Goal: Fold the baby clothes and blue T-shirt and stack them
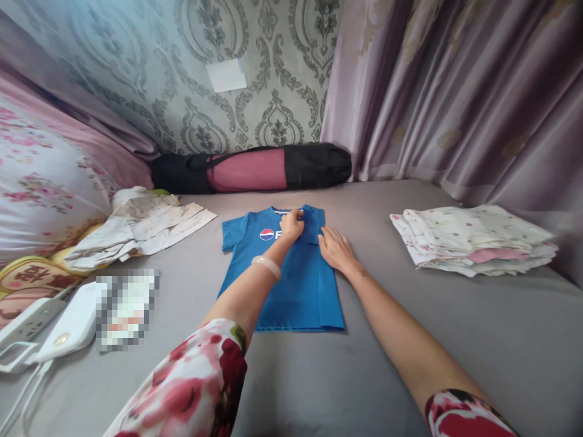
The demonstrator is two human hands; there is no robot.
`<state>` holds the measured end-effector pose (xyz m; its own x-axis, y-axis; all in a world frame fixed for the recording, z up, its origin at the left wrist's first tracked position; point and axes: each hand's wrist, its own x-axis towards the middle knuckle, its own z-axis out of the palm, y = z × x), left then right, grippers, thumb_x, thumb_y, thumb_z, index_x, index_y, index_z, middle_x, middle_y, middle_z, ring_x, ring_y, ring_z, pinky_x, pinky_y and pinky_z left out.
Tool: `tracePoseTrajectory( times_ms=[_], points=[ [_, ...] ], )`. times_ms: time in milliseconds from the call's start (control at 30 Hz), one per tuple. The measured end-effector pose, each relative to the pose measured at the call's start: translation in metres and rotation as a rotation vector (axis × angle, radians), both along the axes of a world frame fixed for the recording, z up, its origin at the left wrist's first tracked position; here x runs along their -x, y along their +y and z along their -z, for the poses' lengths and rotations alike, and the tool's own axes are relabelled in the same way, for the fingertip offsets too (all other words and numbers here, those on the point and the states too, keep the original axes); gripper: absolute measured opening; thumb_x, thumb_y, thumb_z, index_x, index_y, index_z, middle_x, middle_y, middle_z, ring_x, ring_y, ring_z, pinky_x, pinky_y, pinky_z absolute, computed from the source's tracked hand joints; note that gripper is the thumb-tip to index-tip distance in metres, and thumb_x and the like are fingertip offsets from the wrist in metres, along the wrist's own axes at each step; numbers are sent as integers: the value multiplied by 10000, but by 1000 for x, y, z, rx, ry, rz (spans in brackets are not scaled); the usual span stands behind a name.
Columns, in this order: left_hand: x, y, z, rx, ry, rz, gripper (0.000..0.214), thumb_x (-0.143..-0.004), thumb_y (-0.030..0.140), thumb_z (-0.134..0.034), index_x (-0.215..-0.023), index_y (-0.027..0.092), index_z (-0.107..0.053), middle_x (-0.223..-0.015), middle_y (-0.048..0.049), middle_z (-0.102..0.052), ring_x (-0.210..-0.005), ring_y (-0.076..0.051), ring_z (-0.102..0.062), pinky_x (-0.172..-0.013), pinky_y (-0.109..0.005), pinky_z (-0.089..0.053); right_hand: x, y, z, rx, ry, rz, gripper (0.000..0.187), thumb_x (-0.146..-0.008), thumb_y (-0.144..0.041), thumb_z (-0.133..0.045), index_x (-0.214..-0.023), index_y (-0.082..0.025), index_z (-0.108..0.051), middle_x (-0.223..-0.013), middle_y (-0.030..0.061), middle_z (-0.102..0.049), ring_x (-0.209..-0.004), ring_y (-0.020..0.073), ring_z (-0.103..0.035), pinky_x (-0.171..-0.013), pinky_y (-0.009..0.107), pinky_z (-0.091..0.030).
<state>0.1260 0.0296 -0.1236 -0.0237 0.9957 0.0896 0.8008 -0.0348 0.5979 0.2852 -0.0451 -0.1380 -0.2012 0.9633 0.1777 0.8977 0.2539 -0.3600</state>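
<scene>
A blue T-shirt (291, 297) with a round red, white and blue logo lies front up on the grey sheet. Its right side is folded inward, while the left sleeve still sticks out. Near the collar, my left hand (292, 224) is closed, with its fingers pinching the shirt's folded fabric; a pale bangle (266, 266) circles that wrist. Flat fingers of my right hand (336, 246) rest along the folded right edge of the shirt, just below the shoulder. My left hand covers part of the printed lettering.
Folded patterned cloths (473, 237) are stacked at right. A long black and pink bag (248, 170) lies along the wall. On the left are crumpled pale cloth (141, 227), a floral pillow (50, 176), a white power strip (30, 321) and a white device with cables (75, 321).
</scene>
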Motion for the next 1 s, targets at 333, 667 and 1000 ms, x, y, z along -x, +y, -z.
tracePoseTrajectory(
  times_ms=[333, 667, 1000],
  points=[
    [-1, -13, 2, -175, 175, 152, 349, -815, 95, -484, -1049, 247, -693, -1141, -59, -679, -1134, -273, -514, -953, -409, -405, -3, 7, 3, -62, 57, 48, 517, -1003, -322, -223, -1359, -76, -506, -1422, 163, -521, -1331, 241, -457, -1124, 368, -314],
    [5, -24, -2, -177, 338, 352, 364, -896, 158, -399, -1105, 250, -683, -1214, -71, -656, -1187, -289, -477, -968, -467, -368, -2, 4, -2, -53, 59, 72, 486, -1003, -305, -229, -1328, -100, -527, -1399, 152, -546, -1283, 247, -499, -1085, 362, -349],
    [84, -92, 5, -113, 270, 101, 381, -895, 204, -490, -1272, 202, -548, -1331, -128, -588, -1234, -272, -531, -1010, -433, -446, -7, 8, 1, -52, 63, 51, 487, -996, -304, -220, -1324, -115, -526, -1376, 150, -562, -1273, 241, -505, -1078, 367, -358]
  ],
)
